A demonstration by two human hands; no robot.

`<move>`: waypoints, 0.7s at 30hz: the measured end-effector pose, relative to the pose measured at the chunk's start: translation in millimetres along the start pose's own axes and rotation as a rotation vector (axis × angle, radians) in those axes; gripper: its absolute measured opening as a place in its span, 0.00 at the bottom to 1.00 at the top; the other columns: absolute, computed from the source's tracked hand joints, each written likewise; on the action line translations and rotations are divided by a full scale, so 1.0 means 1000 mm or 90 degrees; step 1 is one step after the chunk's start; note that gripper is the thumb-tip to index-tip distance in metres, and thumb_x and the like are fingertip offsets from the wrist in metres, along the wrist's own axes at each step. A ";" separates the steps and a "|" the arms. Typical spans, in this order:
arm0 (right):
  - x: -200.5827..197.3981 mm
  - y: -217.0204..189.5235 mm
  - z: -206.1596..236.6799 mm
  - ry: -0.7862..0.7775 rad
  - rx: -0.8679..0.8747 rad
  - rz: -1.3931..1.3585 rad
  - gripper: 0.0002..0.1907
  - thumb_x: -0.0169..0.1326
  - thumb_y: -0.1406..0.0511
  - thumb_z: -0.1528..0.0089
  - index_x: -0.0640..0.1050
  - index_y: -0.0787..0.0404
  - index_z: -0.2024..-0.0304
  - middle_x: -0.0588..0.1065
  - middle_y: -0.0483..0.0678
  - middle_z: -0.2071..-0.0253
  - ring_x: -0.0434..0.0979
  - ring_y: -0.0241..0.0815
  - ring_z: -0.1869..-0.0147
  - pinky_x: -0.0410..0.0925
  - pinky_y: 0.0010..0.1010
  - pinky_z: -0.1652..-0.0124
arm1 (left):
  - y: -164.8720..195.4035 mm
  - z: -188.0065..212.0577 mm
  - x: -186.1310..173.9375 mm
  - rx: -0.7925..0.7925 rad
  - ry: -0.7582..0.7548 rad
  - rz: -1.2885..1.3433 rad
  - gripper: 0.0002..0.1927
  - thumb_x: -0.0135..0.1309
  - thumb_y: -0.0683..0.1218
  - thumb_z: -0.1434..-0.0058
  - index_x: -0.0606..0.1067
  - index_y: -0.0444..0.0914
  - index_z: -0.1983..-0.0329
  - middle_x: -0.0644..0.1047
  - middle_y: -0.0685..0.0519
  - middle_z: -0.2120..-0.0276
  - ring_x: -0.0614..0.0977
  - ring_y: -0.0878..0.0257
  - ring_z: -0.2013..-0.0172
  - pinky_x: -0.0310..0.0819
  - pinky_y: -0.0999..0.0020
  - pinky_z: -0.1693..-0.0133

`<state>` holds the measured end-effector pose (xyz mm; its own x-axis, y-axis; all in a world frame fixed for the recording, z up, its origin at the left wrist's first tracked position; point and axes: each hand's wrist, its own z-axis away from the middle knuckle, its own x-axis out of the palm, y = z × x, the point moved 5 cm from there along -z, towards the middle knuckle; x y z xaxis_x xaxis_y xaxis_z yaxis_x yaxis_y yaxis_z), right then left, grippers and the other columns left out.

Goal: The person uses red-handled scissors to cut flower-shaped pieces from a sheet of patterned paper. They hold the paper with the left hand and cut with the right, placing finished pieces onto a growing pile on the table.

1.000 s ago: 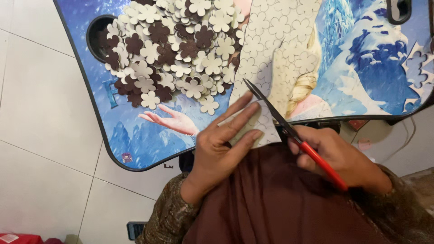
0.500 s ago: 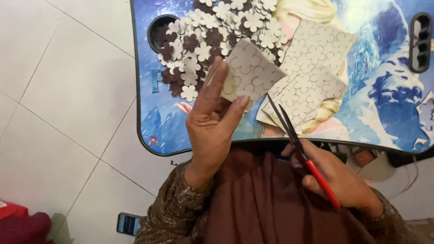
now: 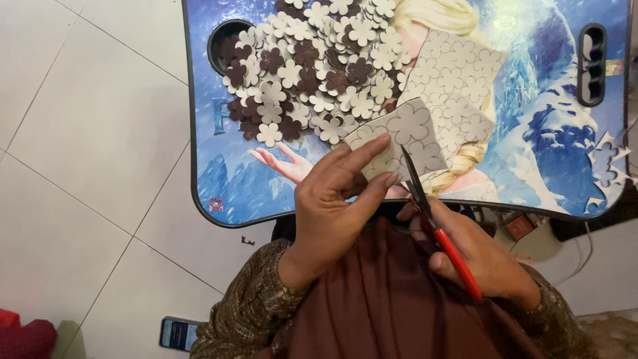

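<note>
White floor tiles [image 3: 86, 133] fill the left of the view, with a phone [image 3: 176, 332] lying face up near the bottom edge. Next comes a small blue picture-printed bench [image 3: 219, 179] with a round cup hole at its upper left corner. A heap of cut flower shapes [image 3: 312, 73], cream and dark brown, is piled over its left half, so a good many pieces look already done. Further right, the left hand [image 3: 332, 206] pinches a grey-cream sheet piece [image 3: 405, 136] marked with flower outlines, thumb under and fingers on top, held just above the bench's near edge. Beside it the right hand [image 3: 478, 256] is closed around the red handles of scissors [image 3: 432, 213], whose dark blades are parted and point up into the sheet's lower edge. Behind that piece lie larger uncut sheets [image 3: 458, 80] of the same pattern, so plenty of flowers appear left to cut. At the far right edge, offcut scraps [image 3: 608, 163] rest by a slotted handle hole.
</note>
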<state>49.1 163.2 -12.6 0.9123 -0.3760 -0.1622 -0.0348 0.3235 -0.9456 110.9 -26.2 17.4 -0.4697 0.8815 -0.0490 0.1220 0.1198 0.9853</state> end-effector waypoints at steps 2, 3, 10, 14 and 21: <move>-0.001 -0.001 0.001 0.004 0.001 0.013 0.55 0.43 0.29 0.42 0.62 0.68 0.34 0.71 0.48 0.57 0.71 0.41 0.57 0.68 0.33 0.56 | 0.000 0.000 0.002 -0.014 -0.003 -0.006 0.24 0.64 0.36 0.35 0.77 0.37 0.36 0.72 0.59 0.64 0.72 0.78 0.71 0.67 0.82 0.69; -0.002 0.000 0.002 0.005 0.008 0.025 0.55 0.43 0.28 0.42 0.63 0.67 0.34 0.71 0.48 0.59 0.71 0.40 0.58 0.68 0.33 0.57 | 0.000 0.000 0.002 -0.011 -0.006 -0.022 0.25 0.65 0.36 0.36 0.76 0.37 0.36 0.71 0.60 0.68 0.70 0.78 0.72 0.67 0.81 0.65; -0.005 0.009 0.004 0.037 0.023 0.081 0.52 0.41 0.27 0.43 0.68 0.66 0.43 0.73 0.48 0.63 0.71 0.41 0.59 0.68 0.33 0.60 | 0.002 0.001 0.008 -0.002 -0.011 0.009 0.28 0.63 0.36 0.35 0.72 0.38 0.32 0.77 0.54 0.56 0.78 0.76 0.66 0.74 0.81 0.65; -0.005 0.017 0.005 0.045 0.057 0.050 0.49 0.41 0.26 0.47 0.72 0.63 0.55 0.72 0.47 0.71 0.72 0.40 0.68 0.67 0.32 0.67 | 0.000 0.003 0.009 0.010 -0.013 -0.018 0.29 0.64 0.37 0.35 0.72 0.39 0.31 0.80 0.51 0.53 0.78 0.77 0.70 0.73 0.81 0.67; -0.006 0.025 0.009 0.083 0.041 0.049 0.45 0.46 0.27 0.46 0.73 0.62 0.61 0.71 0.45 0.72 0.70 0.37 0.69 0.67 0.30 0.69 | -0.006 0.004 0.008 0.026 -0.002 -0.028 0.30 0.66 0.38 0.33 0.72 0.40 0.29 0.74 0.59 0.68 0.71 0.78 0.74 0.66 0.82 0.69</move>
<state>46.5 180.7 -32.4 0.8472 -0.4562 -0.2723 -0.0718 0.4094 -0.9095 110.3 -18.4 10.5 -0.4726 0.8763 -0.0933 0.1372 0.1777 0.9745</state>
